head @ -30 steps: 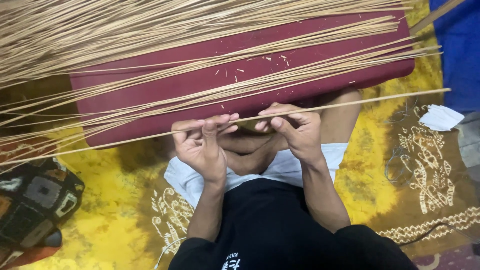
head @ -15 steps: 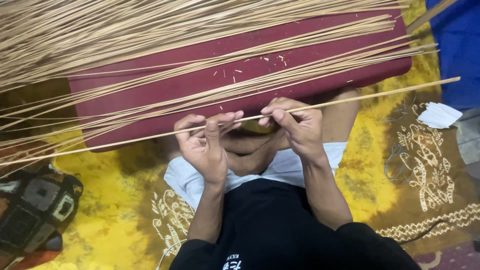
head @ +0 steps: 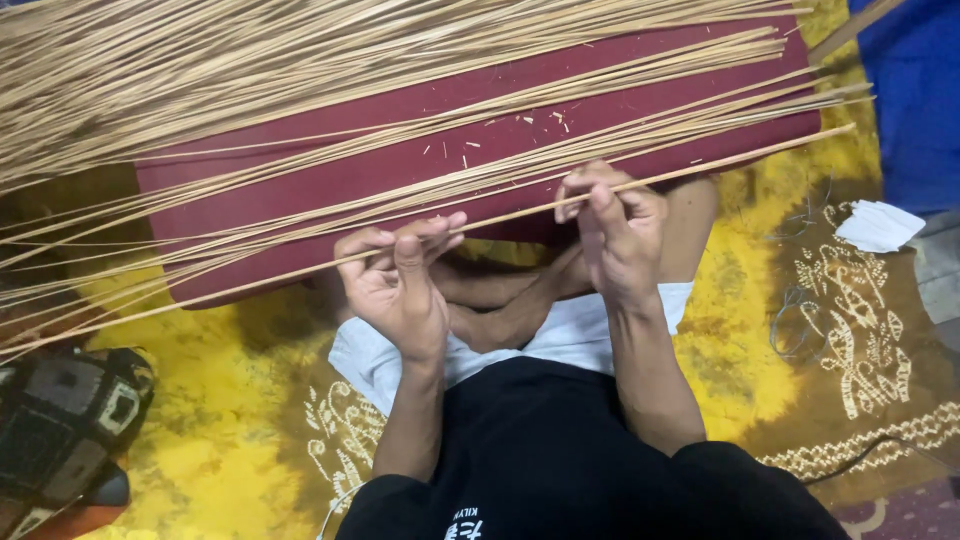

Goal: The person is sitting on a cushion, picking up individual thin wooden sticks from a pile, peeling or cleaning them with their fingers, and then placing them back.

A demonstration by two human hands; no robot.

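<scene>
Both hands, left hand (head: 395, 275), right hand (head: 615, 225), pinched on one thin stick (head: 500, 217), above maroon cushion (head: 300, 190)

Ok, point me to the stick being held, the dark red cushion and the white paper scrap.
held stick (head: 510, 215), head view, stretch between the hands.
dark red cushion (head: 330, 185), head view, bare top.
white paper scrap (head: 878, 225), head view, its middle.
</scene>
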